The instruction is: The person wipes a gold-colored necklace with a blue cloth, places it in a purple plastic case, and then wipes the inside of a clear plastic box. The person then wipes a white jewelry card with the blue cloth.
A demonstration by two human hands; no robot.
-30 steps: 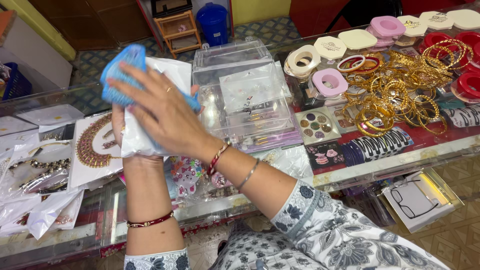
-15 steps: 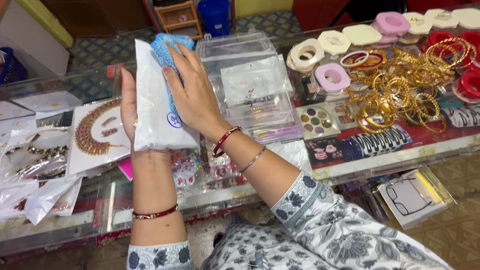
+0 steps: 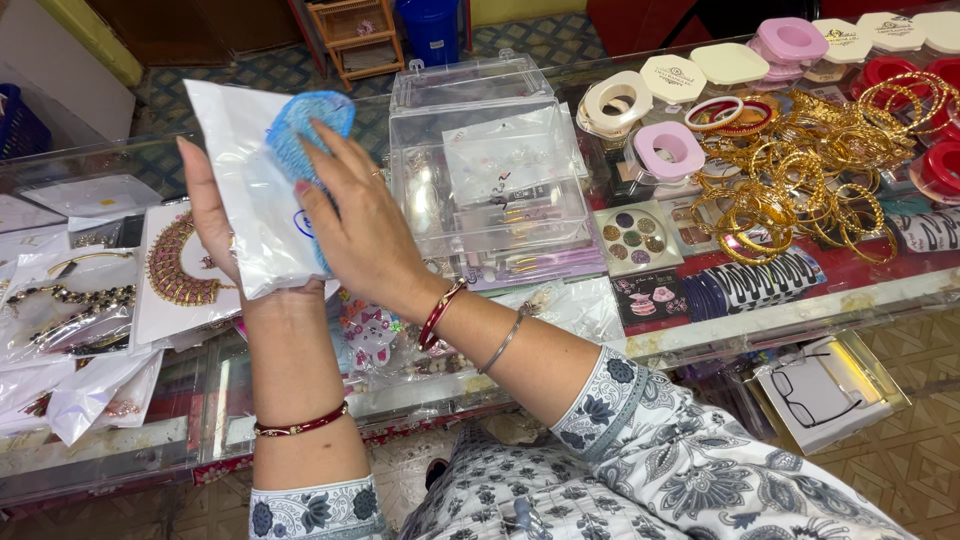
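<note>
Left hand (image 3: 215, 215) raised upright above the glass counter (image 3: 700, 335), palm toward the body, fingers extended and pressed flat behind a white plastic packet (image 3: 245, 190); thumb not visible, so how firmly it clamps the packet cannot be told, but the packet rests against this hand and is supported by it. Left forearm vertical, red bangle (image 3: 300, 425) low on it, patterned sleeve cuff at frame bottom. Right hand (image 3: 360, 225) crosses from the right, wrist bent, fingers spread, pressing a blue cloth (image 3: 305, 125) against the front face of the packet; fingertips lie on the cloth's lower edge, cloth bunched above them. Right wrist carries a red bangle and a thin silver one. Packet held tilted, upper corner toward the far side, well above the counter, in front of a card with a gold necklace (image 3: 175, 265). Just right of the hands: a stack of clear plastic boxes (image 3: 490, 170), contents only partly legible through the lids. Further right: heap of gold bangles (image 3: 800, 190), round pink and cream cases (image 3: 668, 148), a round palette of coloured dots (image 3: 635, 235), striped hair clips. Packet's contents not visible; a blue mark on its face mostly covered by the right hand. Items under the hands on the counter blocked by the forearms. Left edge: bagged jewellery, cut off by the frame. Lower shelf behind glass shows a box with a spectacles drawing (image 3: 815, 390), partly reflective
</note>
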